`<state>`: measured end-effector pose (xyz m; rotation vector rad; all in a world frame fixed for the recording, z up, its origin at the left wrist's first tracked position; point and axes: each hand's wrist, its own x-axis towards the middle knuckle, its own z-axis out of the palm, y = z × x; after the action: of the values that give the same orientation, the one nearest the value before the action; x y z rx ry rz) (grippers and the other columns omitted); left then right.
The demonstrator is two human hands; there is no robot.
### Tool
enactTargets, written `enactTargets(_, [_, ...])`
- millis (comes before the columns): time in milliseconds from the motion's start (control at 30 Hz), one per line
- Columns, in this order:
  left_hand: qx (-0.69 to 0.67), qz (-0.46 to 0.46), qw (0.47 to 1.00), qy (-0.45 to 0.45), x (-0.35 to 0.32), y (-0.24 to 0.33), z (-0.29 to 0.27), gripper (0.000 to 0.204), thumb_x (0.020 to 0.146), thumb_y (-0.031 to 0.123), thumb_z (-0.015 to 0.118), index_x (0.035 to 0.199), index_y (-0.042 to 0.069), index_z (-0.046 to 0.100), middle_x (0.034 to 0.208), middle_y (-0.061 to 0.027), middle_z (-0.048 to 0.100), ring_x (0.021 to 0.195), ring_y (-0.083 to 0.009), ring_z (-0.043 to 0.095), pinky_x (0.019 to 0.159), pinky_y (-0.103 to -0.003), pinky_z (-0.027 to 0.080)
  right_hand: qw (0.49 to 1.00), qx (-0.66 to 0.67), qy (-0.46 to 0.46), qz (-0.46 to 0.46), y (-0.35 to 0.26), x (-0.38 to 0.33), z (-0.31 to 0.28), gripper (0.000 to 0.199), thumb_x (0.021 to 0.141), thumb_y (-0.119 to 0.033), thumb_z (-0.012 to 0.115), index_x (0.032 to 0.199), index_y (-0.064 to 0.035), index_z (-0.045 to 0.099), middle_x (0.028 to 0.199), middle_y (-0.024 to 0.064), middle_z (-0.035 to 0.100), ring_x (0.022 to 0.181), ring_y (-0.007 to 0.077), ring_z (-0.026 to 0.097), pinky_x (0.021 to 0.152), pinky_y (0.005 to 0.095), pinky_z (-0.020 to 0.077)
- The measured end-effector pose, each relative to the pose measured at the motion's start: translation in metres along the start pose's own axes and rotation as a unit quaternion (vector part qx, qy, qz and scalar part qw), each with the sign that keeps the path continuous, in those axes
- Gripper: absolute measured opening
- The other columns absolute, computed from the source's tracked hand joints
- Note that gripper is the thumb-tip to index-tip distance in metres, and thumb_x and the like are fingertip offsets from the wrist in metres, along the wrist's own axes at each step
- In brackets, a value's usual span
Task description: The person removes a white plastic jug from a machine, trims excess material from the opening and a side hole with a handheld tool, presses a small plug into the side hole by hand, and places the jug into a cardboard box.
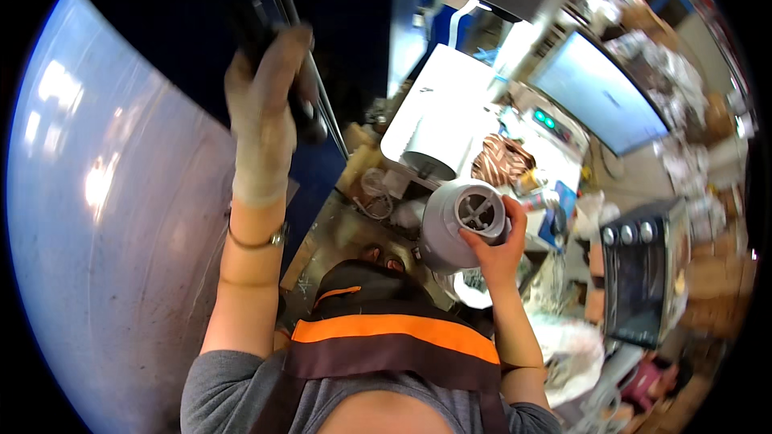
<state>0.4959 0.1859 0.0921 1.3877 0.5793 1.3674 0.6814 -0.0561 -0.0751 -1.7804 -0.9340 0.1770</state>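
My right hand (497,249), bare, grips a grey rounded housing (444,235) by its rim, with the thumb at the edge of a round opening. Inside that opening a spoked, cross-shaped part (478,210) shows. My left hand (269,96) wears a pale, soiled glove and is raised at the upper left. Its fingers curl round something dark beside a thin metal edge (322,88) on a dark blue upright panel. Shadow and blur hide what exactly the left hand grips.
Right of centre stands a white table (402,124) with a white cylinder (434,149), a brown striped cloth (503,161) and a green-lit display (544,118). Beyond are a monitor (599,92) and a toaster oven (639,273). A glossy curved surface (112,217) fills the left. Another person (643,378) is at lower right.
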Motion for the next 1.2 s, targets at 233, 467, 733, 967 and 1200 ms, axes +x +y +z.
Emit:
enactTargets(233, [-0.046, 0.005, 0.999, 0.012, 0.102, -0.074, 0.085, 0.022, 0.077, 0.024, 0.072, 0.074, 0.009, 0.055, 0.055, 0.0012, 0.049, 0.047, -0.0085, 0.043, 0.048, -0.023, 0.035, 0.974, -0.173, 0.119, 0.085, 0.009, -0.069, -0.037, 0.074, 0.056, -0.024, 0.086, 0.117, -0.0033, 0.05, 0.114, 0.0144, 0.053, 0.108, 0.0327, 0.05, 0.094, 0.0396, 0.0391])
enactTargets(467, [-0.015, 0.102, 0.992, 0.065, 0.135, -0.11, 0.118, 0.018, 0.083, 0.018, 0.069, 0.083, 0.003, 0.058, 0.06, -0.0007, 0.055, 0.047, -0.0085, 0.048, 0.045, -0.021, 0.041, 0.964, -0.151, 0.146, 0.161, 0.021, -0.083, -0.031, 0.074, 0.057, -0.024, 0.085, 0.119, -0.0036, 0.049, 0.115, 0.0142, 0.052, 0.109, 0.0316, 0.049, 0.094, 0.0393, 0.0389])
enactTargets(733, [0.36, 0.409, 0.816, -0.193, 0.011, -0.152, 0.12, 0.072, 0.069, 0.021, 0.072, 0.129, -0.004, 0.041, 0.133, -0.0235, 0.042, 0.125, -0.0391, 0.039, 0.107, -0.046, 0.028, 0.957, 0.018, 0.219, 0.188, 0.035, -0.068, -0.052, 0.073, 0.063, -0.023, 0.084, 0.122, -0.0014, 0.047, 0.116, 0.0145, 0.053, 0.108, 0.0274, 0.051, 0.094, 0.0361, 0.0405])
enactTargets(967, [0.241, 0.157, 0.665, -0.689, -0.186, -0.109, 0.198, 0.075, 0.052, 0.041, 0.082, 0.115, 0.008, 0.057, 0.123, -0.013, 0.056, 0.123, -0.0312, 0.046, 0.106, -0.052, 0.025, 0.973, 0.174, 0.061, 0.137, 0.02, -0.114, -0.123, 0.061, 0.081, -0.033, 0.071, 0.128, -0.0028, 0.044, 0.118, 0.0105, 0.058, 0.106, 0.0223, 0.057, 0.086, 0.0329, 0.0466])
enactTargets(1200, [0.18, 0.134, 0.478, -0.849, -0.278, -0.107, 0.25, 0.063, 0.055, 0.035, 0.079, 0.11, 0.011, 0.061, 0.115, -0.012, 0.057, 0.115, -0.0318, 0.05, 0.103, -0.047, 0.033, 0.717, -0.493, 0.112, 0.48, 0.285, -0.37, -0.334, 0.02, 0.086, -0.024, 0.052, 0.087, -0.0064, 0.061, 0.083, 0.0132, 0.066, 0.076, 0.0333, 0.064, 0.066, 0.0446, 0.0491])
